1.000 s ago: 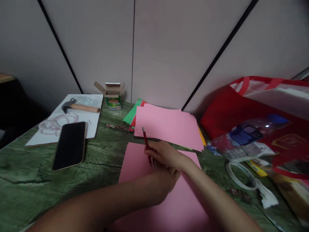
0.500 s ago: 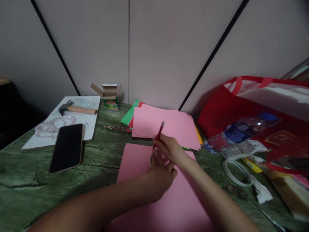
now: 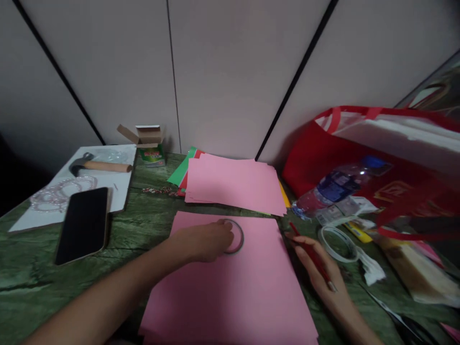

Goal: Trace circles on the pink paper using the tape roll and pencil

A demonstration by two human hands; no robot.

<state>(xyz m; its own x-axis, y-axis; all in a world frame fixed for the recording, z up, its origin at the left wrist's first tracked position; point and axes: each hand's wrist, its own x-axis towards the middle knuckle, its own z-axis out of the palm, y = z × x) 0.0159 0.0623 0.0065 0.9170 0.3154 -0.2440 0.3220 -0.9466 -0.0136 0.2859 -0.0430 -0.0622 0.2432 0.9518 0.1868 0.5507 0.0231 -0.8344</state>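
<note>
A stack of pink paper [image 3: 230, 302] lies in front of me on the green table. On its upper part rests a thin dark ring [image 3: 243, 238], flat on the sheet. My left hand [image 3: 212, 241] has its fingers curled over the ring's left edge, hiding that side. Just off the paper's right edge is my right hand [image 3: 319, 268], closed around a red pencil [image 3: 316, 261]. The pencil slants across the palm, one end pointing up and left.
Behind lies another pink paper pile [image 3: 233, 182]. To the left are a phone [image 3: 84, 223], a hammer [image 3: 104, 166] and a small box [image 3: 151, 151]. A tape roll [image 3: 338, 254], scissors [image 3: 395, 316], a bottle [image 3: 334, 187] and a red bag [image 3: 305, 163] stand or lie right.
My right hand with the pencil has moved away from the ring, right and down past the paper's edge. My left hand remains at the ring. The view has shifted slightly right.
</note>
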